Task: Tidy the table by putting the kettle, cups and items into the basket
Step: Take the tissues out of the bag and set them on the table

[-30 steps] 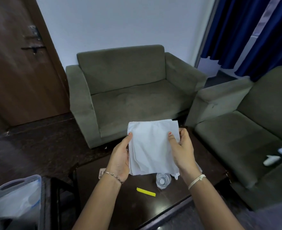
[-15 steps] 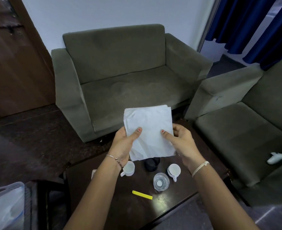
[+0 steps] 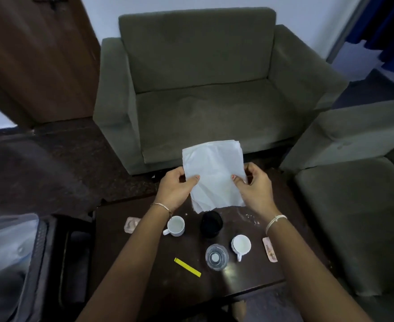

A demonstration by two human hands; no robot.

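Observation:
Both hands hold a folded white cloth [image 3: 214, 173] upright above the far side of the dark low table [image 3: 168, 289]. My left hand [image 3: 176, 187] pinches its left edge and my right hand [image 3: 255, 189] its right edge. Below the cloth stand a white cup [image 3: 175, 226], a black round container [image 3: 211, 224], a second white cup [image 3: 240, 245] and a clear glass [image 3: 216, 256]. A yellow strip [image 3: 187, 267] lies toward the near edge. Small pinkish packets lie at the table's left [image 3: 131, 224] and right [image 3: 270, 252]. A translucent plastic basket [image 3: 5, 247] sits at lower left.
A green sofa [image 3: 203, 94] faces me beyond the table, and a second one [image 3: 358, 205] stands on the right. A wooden door [image 3: 35, 56] is at the upper left and blue curtains [image 3: 386, 26] at the upper right. A dark stand [image 3: 61, 263] sits between basket and table.
The view has tilted down, bringing the cups, black container and packets into sight. My hands have lowered the cloth and shifted their grip toward its lower half.

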